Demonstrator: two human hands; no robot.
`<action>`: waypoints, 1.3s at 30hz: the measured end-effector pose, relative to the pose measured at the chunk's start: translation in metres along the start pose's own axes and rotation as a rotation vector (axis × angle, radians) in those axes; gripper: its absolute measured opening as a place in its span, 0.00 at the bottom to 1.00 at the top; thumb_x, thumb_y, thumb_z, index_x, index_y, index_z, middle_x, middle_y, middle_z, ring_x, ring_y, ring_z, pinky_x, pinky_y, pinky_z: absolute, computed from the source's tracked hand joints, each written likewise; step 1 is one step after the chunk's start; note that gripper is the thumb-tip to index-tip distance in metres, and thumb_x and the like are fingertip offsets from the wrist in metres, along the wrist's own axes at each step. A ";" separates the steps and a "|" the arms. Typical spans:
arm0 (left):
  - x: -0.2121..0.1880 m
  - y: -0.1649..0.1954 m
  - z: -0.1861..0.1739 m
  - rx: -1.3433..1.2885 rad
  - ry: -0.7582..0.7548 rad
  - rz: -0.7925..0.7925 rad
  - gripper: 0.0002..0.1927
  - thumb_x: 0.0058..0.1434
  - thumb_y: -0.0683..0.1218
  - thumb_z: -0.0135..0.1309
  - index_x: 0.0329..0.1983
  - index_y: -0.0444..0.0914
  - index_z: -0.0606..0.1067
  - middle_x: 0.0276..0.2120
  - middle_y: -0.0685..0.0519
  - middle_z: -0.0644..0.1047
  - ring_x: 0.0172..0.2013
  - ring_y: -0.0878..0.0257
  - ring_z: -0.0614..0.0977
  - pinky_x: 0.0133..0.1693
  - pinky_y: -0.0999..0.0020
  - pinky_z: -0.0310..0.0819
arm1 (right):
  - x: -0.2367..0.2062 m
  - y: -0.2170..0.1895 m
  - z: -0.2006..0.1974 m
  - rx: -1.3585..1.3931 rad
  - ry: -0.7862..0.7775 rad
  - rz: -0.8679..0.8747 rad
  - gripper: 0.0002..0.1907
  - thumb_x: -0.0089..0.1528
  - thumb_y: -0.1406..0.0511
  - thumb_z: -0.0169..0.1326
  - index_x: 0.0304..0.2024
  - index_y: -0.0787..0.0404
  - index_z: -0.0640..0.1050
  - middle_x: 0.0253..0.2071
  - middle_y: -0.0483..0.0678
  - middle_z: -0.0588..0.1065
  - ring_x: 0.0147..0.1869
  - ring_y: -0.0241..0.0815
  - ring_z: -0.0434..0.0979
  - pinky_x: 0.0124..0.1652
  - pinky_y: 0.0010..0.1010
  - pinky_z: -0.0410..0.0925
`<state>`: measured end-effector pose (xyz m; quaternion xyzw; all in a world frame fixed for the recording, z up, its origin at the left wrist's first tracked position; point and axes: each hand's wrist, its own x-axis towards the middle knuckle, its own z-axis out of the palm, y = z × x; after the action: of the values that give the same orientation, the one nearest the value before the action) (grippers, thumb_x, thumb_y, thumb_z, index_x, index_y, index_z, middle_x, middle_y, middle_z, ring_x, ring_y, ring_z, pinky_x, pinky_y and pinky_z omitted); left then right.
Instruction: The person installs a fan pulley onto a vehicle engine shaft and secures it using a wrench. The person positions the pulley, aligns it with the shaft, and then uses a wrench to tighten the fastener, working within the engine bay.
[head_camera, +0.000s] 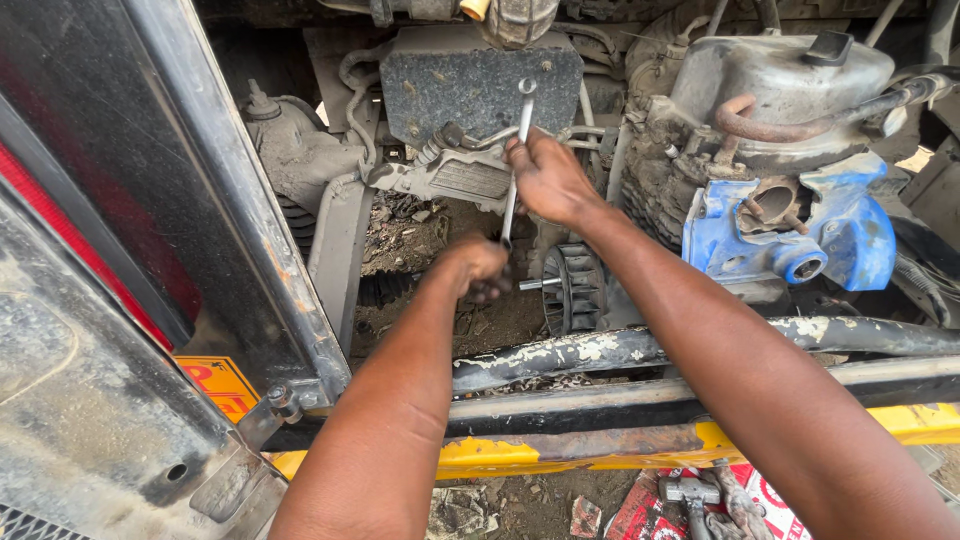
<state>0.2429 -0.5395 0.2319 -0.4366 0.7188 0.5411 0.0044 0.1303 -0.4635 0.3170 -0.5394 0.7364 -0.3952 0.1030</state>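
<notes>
I reach with both arms into a dirty engine bay. My right hand grips the shaft of a long silver spanner that stands nearly upright, its ring end up near a grey metal plate. My left hand is closed low down at the spanner's bottom end, just left of a black finned pulley wheel with a short shaft sticking out. What the lower end of the spanner sits on is hidden by my left hand.
A blue-painted engine housing and a grey tank with a rusty hose lie to the right. A raised panel fills the left. A chipped yellow and black frame bar crosses below my arms. A hammer lies on the ground.
</notes>
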 end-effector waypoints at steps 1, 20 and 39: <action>-0.001 -0.003 -0.002 0.037 -0.086 -0.005 0.12 0.68 0.41 0.48 0.49 0.32 0.78 0.33 0.48 0.84 0.25 0.66 0.80 0.24 0.71 0.74 | -0.001 -0.003 0.002 0.051 -0.055 0.091 0.18 0.73 0.62 0.34 0.56 0.68 0.68 0.46 0.54 0.77 0.32 0.48 0.78 0.33 0.35 0.78; -0.001 -0.011 -0.006 -0.201 -0.457 0.138 0.15 0.68 0.38 0.46 0.56 0.31 0.75 0.41 0.43 0.83 0.37 0.62 0.84 0.37 0.73 0.83 | 0.015 0.026 0.044 -0.319 -0.153 0.184 0.25 0.63 0.74 0.47 0.65 0.70 0.67 0.37 0.61 0.79 0.33 0.51 0.82 0.33 0.40 0.77; 0.006 -0.018 0.000 -0.173 -0.364 0.085 0.12 0.68 0.43 0.51 0.48 0.30 0.78 0.41 0.43 0.83 0.37 0.58 0.86 0.36 0.66 0.86 | -0.065 -0.008 -0.003 -0.325 -0.304 -0.249 0.09 0.53 0.76 0.60 0.34 0.61 0.78 0.37 0.48 0.78 0.41 0.44 0.82 0.45 0.34 0.79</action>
<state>0.2504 -0.5440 0.2154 -0.2995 0.6748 0.6704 0.0740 0.1599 -0.4062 0.3068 -0.6886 0.6941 -0.1960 0.0750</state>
